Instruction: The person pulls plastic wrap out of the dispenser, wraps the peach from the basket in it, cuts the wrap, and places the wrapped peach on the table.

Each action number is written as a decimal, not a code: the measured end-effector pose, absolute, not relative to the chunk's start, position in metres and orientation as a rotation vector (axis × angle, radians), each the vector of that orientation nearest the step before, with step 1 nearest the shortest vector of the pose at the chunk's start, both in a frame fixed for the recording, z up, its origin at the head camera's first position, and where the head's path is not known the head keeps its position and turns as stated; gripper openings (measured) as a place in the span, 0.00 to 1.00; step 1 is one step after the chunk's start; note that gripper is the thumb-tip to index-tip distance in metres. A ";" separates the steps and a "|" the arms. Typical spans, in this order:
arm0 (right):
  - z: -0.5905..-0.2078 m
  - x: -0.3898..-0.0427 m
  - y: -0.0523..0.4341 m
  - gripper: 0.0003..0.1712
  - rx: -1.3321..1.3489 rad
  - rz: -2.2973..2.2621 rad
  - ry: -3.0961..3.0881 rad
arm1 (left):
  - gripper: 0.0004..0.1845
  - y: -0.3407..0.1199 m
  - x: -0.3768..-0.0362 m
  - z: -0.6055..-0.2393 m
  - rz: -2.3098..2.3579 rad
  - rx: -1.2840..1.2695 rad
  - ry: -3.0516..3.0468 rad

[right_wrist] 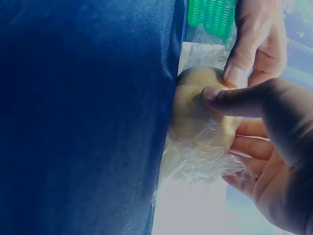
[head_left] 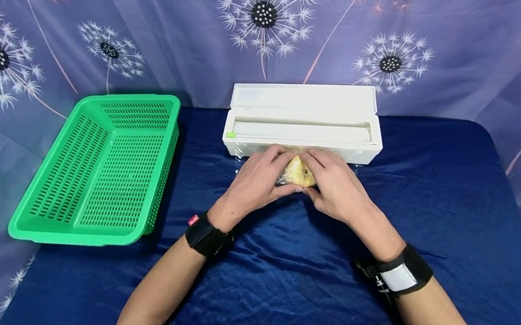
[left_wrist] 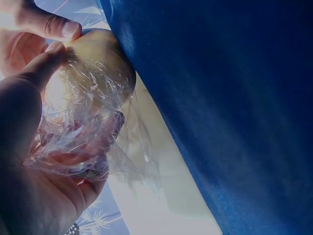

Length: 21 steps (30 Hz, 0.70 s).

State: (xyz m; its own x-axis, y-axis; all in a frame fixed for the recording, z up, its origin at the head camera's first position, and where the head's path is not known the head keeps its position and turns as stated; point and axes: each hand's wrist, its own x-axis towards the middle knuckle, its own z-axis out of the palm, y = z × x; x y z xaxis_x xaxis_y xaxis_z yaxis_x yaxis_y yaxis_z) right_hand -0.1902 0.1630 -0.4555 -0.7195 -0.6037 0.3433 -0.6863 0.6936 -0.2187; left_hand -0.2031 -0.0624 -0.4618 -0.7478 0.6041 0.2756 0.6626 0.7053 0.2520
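- Head view: the left hand (head_left: 252, 182) and right hand (head_left: 335, 189) cup a round yellow fruit (head_left: 299, 172) in clear cling film (head_left: 241, 163), on the blue satin-covered surface (head_left: 284, 285) just in front of the open white plastic film dispenser box (head_left: 304, 119); a green perforated plastic basket (head_left: 99, 164) stands well to the left. I judge the wrapping is in hand; next the loose film needs pressing down all round
- Left wrist view: the left fingers (left_wrist: 36, 73) curl round the fruit (left_wrist: 100, 58), crinkled film (left_wrist: 83, 137) bunched in the palm
- Right wrist view: the right thumb (right_wrist: 234, 100) presses the fruit (right_wrist: 200, 122), fingers curled beneath. The fruit is near round; I cannot tell a long axis or which way it points
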 end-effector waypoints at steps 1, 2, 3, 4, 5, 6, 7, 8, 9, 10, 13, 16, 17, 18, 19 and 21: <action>-0.455 -0.190 0.163 0.42 1.034 0.488 -2.659 | 0.40 -0.062 -0.203 -0.462 -0.500 -1.026 -2.742; -0.455 -0.190 0.163 0.42 1.036 0.487 -2.659 | 0.40 -0.062 -0.203 -0.461 -0.495 -1.026 -2.744; -0.455 -0.190 0.163 0.43 1.039 0.484 -2.660 | 0.40 -0.062 -0.203 -0.461 -0.488 -1.025 -2.746; -0.455 -0.190 0.163 0.43 1.041 0.483 -2.663 | 0.40 -0.062 -0.203 -0.461 -0.483 -1.025 -2.747; -0.454 -0.190 0.163 0.43 1.044 0.483 -2.666 | 0.40 -0.063 -0.203 -0.460 -0.479 -1.024 -2.749; -0.454 -0.190 0.163 0.43 1.045 0.482 -2.670 | 0.40 -0.062 -0.203 -0.460 -0.475 -1.025 -2.750; -0.454 -0.189 0.163 0.43 1.047 0.480 -2.675 | 0.40 -0.062 -0.203 -0.460 -0.471 -1.025 -2.750; -0.454 -0.189 0.163 0.43 1.048 0.477 -2.680 | 0.40 -0.062 -0.203 -0.460 -0.466 -1.025 -2.750; -0.454 -0.189 0.163 0.43 1.048 0.474 -2.685 | 0.40 -0.062 -0.203 -0.459 -0.462 -1.026 -2.749; -0.454 -0.189 0.163 0.43 1.049 0.472 -2.689 | 0.40 -0.062 -0.203 -0.459 -0.459 -1.026 -2.749; -0.453 -0.189 0.164 0.44 1.051 0.464 -2.699 | 0.40 -0.062 -0.204 -0.459 -0.454 -1.025 -2.743; -0.453 -0.189 0.164 0.44 1.057 0.462 -2.705 | 0.39 -0.062 -0.203 -0.460 -0.449 -1.022 -2.739; -0.453 -0.189 0.164 0.44 1.060 0.463 -2.705 | 0.39 -0.062 -0.203 -0.459 -0.445 -1.022 -2.738; -0.453 -0.189 0.163 0.44 1.063 0.465 -2.705 | 0.39 -0.062 -0.203 -0.459 -0.441 -1.021 -2.739; -0.453 -0.189 0.163 0.44 1.065 0.467 -2.706 | 0.39 -0.062 -0.202 -0.459 -0.437 -1.019 -2.741; -0.453 -0.189 0.163 0.43 1.070 0.474 -2.705 | 0.39 -0.062 -0.202 -0.459 -0.432 -1.016 -2.745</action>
State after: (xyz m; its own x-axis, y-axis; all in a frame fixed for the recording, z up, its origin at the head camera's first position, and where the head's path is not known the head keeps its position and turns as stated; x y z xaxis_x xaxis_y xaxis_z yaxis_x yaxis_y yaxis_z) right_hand -0.1889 0.1635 -0.4531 -0.7200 -0.6292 0.2928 -0.6913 0.6875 -0.2224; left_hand -0.2018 -0.0619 -0.4593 -0.7492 0.6056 0.2683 0.6587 0.7237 0.2061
